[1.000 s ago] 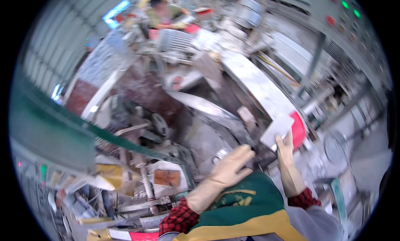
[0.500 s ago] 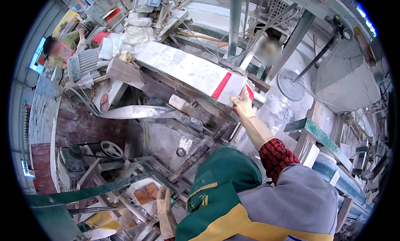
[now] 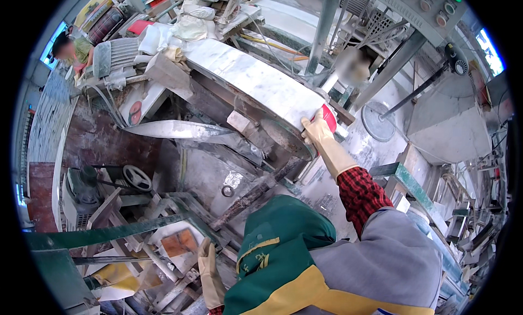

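Belt [image 3: 256, 79], long, mottled white, meets the gloved right hand [image 3: 317, 129], fingers spread, the left hand [image 3: 207, 260] straight-fingered.

Passage I log: open air above the long white surface [image 3: 250, 78], leftward of the right hand [image 3: 318, 131]. Obstacles I list: metal post [image 3: 322, 34] beyond that surface; grimy bar [image 3: 250, 198] between both hands; green rail [image 3: 109, 234] left of the left hand [image 3: 210, 276].

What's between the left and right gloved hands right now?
In the head view, a grimy bar and the green apron show between the left gloved hand and the right gloved hand.
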A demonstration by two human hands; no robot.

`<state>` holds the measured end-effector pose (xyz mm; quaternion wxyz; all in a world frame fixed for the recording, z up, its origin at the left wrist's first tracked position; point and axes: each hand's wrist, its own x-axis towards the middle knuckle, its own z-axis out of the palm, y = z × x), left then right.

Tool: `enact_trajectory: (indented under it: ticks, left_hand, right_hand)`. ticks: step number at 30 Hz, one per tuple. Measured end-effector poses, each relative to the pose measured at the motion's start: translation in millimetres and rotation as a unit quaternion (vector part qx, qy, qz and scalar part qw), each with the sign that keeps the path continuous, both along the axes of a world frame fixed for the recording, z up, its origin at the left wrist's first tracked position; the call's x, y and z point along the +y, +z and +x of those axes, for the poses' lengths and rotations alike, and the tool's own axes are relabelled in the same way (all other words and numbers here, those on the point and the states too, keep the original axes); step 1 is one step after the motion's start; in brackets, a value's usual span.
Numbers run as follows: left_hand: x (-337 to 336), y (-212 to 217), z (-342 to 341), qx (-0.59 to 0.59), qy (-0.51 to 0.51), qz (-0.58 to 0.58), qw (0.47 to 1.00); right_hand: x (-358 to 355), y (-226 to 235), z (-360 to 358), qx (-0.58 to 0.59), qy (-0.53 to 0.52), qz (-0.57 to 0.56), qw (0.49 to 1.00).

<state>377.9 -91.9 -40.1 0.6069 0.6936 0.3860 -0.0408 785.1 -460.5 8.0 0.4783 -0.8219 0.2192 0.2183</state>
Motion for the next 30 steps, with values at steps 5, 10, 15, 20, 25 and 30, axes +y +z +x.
enact_trajectory:
  ticks: [5, 10, 15, 20, 25, 30]
  left_hand:
    - [14, 4, -14, 0.0, 0.042, 0.005, 0.999]
    - [55, 30, -58, 0.009, 0.119, 0.081, 0.99]
    - [115, 32, -175, -0.014, 0.257, 0.267, 0.929]
    - [146, 33, -288, 0.039, 0.377, 0.543, 0.75]
    - [132, 54, -380, 0.444, 0.34, 0.543, 0.626]
    - [101, 77, -399, 0.482, 0.377, 0.509, 0.605]
  right_hand:
    - [7, -16, 7, -0.019, 0.007, -0.049, 0.999]
    - [-6, -69, 1, -0.255, 0.194, -0.257, 0.912]
    - [102, 13, -94, -0.027, 0.297, 0.045, 0.954]
    - [143, -61, -136, 0.006, 0.496, 0.005, 0.869]
    - [167, -84, -141, -0.113, 0.572, -0.039, 0.811]
    - [182, -96, -133, -0.103, 0.603, -0.057, 0.789]
